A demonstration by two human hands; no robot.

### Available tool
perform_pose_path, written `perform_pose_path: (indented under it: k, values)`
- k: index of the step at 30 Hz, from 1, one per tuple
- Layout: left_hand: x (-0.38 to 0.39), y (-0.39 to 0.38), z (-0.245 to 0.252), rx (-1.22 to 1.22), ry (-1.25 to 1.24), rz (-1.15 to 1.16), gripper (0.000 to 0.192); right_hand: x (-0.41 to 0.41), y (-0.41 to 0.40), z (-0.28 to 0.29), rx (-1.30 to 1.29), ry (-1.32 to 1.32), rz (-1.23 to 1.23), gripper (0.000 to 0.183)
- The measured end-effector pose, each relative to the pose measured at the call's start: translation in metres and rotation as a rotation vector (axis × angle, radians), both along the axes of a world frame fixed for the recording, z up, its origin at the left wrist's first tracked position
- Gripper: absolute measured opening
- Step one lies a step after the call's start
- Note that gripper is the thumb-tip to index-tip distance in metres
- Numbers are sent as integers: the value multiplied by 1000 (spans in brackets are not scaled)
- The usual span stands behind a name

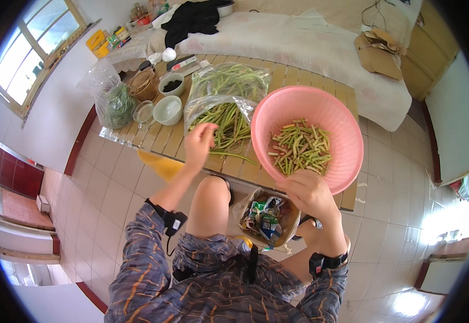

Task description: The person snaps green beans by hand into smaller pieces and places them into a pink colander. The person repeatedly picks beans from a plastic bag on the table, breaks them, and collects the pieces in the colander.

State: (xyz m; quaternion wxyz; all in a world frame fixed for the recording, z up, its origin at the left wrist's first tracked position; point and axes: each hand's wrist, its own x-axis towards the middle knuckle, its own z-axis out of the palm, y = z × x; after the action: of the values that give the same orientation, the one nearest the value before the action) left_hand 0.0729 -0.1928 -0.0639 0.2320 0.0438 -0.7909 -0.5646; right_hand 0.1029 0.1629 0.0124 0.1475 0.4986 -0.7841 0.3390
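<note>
My left hand [199, 146] is over the table's near edge, its fingers curled in front of an open clear plastic bag [240, 97] of long green beans [222, 117]. One long bean [234, 155] lies on the slats beside that hand; whether the fingers hold anything is unclear. At the near rim of a pink plastic colander [345, 133] is my right hand [308, 193], thumb and fingers drawn together, their tips hidden from me. Short broken bean pieces [301, 147] cover part of the colander's bottom. Below the right hand stands a waste bin [293, 230] holding wrappers.
Left on the slatted table [226, 165] stand a pale bowl [168, 110], a bowl with dark contents [171, 84], a glass mug [143, 114], a brown woven basket [142, 84] and a bag of greens [117, 103]. A covered bench [275, 36] runs behind.
</note>
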Motion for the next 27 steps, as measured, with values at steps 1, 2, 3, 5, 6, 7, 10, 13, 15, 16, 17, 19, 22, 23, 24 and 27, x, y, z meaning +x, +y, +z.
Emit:
perform_pose_path:
  k: [1,2,3,5,6,7,10,13,15,16,17,19,22,23,24,27]
  values:
    - [-4,-18,-6,-81,-53,85,22,0,0,-1,-2,29,-10,26]
    - [-11,-34,-11,-145,-65,149,22,1,0,-2,-6,47,-18,26]
    - [-17,-46,-15,-262,-78,166,22,1,-1,-3,-9,66,-24,27]
    - [-27,-63,-20,-443,-243,232,23,2,0,-4,-53,107,-43,28]
    - [-32,-69,-19,-509,-341,204,23,3,1,-5,-67,125,-55,27]
    - [-36,-72,-19,-632,-353,197,22,3,2,-6,-64,129,-74,27]
    - [-42,-75,-10,-906,-415,137,20,2,9,-10,-60,113,-86,28]
    - [-38,-70,5,-956,-437,121,18,0,17,-15,-56,95,-101,29]
    - [-31,-61,14,-964,-372,150,13,-2,21,-18,-75,121,-115,28]
    - [-25,-57,20,-989,-346,172,10,-2,22,-19,-88,129,-118,28]
    - [-21,-52,26,-1023,-292,203,8,-3,23,-19,-101,138,-118,27]
    - [-15,-41,40,-1022,-33,163,7,-3,24,-19,-112,151,-124,28]
    - [-5,-24,64,-971,273,136,8,-3,23,-18,-126,179,-135,27]
    - [-3,-16,73,-925,298,140,7,-3,23,-18,-123,183,-143,27]
    - [-1,-7,83,-864,323,131,7,-2,23,-17,-135,183,-153,27]
    - [10,21,113,-834,464,8,10,1,21,-13,-181,220,-299,27]
